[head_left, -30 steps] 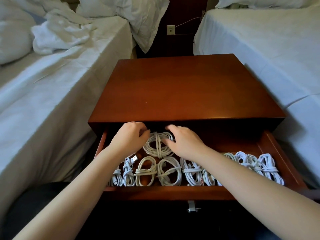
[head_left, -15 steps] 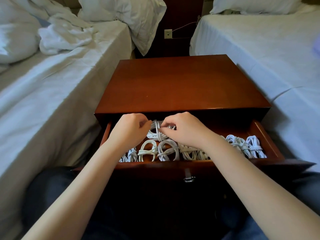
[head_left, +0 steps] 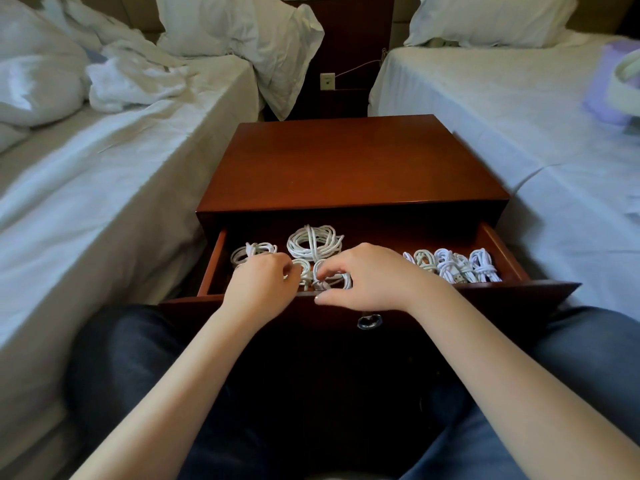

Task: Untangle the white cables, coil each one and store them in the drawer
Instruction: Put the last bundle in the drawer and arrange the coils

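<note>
The left hand and right hand curl onto front-row coils in the drawer; whether either actually grips one I cannot tell. Nudge them snug, keeping wraps tight.

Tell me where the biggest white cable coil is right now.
Head view: the biggest coil lies at the back of the open drawer, left of centre, just beyond the left hand and the right hand, which grips a front coil.

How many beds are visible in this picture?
2. The left bed and the right bed flank the nightstand, one on each side. No other seems hidden.
</note>
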`<state>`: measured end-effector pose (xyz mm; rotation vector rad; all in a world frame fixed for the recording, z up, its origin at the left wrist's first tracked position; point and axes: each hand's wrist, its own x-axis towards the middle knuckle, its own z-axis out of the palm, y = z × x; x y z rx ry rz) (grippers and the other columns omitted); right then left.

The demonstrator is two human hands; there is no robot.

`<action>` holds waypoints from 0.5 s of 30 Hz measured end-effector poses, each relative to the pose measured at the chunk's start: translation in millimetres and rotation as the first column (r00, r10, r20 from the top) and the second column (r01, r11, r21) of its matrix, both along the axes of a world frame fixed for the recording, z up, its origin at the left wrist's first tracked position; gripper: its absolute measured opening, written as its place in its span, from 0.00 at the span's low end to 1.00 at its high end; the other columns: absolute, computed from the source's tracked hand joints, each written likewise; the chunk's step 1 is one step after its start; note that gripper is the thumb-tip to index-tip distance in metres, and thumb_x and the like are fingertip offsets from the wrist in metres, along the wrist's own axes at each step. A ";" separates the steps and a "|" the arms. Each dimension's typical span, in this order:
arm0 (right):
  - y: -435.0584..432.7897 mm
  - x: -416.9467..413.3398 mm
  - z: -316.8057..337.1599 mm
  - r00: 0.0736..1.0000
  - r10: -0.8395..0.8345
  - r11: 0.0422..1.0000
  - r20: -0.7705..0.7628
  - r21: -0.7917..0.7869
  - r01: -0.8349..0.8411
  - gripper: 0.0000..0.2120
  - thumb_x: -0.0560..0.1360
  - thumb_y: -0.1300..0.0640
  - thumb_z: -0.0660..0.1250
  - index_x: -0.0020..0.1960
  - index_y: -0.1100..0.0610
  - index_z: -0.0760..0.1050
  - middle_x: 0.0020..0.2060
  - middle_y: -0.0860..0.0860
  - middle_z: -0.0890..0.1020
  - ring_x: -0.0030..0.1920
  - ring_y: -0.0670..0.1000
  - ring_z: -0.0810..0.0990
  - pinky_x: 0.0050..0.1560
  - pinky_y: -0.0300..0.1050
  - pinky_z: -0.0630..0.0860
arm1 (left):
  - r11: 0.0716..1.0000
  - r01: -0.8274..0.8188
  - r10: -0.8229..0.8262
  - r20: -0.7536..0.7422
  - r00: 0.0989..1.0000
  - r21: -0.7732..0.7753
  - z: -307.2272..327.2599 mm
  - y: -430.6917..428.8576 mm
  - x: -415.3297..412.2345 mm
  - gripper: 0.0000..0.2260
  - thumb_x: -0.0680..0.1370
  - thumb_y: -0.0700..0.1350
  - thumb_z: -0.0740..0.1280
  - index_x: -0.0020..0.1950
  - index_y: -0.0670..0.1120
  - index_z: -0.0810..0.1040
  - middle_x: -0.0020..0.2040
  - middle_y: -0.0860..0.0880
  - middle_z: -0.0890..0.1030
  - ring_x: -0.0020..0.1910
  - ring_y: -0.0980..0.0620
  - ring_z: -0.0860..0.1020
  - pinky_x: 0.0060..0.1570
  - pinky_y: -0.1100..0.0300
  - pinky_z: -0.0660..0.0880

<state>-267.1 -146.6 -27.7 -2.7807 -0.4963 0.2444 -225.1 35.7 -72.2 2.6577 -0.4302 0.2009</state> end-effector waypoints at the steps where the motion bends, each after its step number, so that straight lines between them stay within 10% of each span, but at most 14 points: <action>1: -0.9 0.3 -2.1 1.000 0.003 1.000 0.010 -0.024 -0.003 0.21 0.75 0.37 0.64 0.64 0.45 0.76 0.60 0.43 0.80 0.60 0.46 0.75 0.57 0.46 0.74 | 1.000 -0.013 0.013 -0.004 1.000 -0.011 -1.8 -0.4 1.3 0.12 0.78 0.48 0.62 0.44 0.43 0.81 0.40 0.47 0.80 0.40 0.46 0.78 0.40 0.54 0.74; 15: -10.8 40.2 -26.1 0.993 -0.117 0.983 0.016 0.141 0.114 0.14 0.77 0.39 0.62 0.53 0.44 0.81 0.42 0.44 0.80 0.47 0.49 0.71 0.46 0.49 0.75 | 0.996 0.023 -0.012 0.136 0.991 -0.085 -6.7 -9.1 50.1 0.10 0.78 0.43 0.64 0.39 0.40 0.78 0.37 0.44 0.78 0.38 0.46 0.76 0.39 0.53 0.72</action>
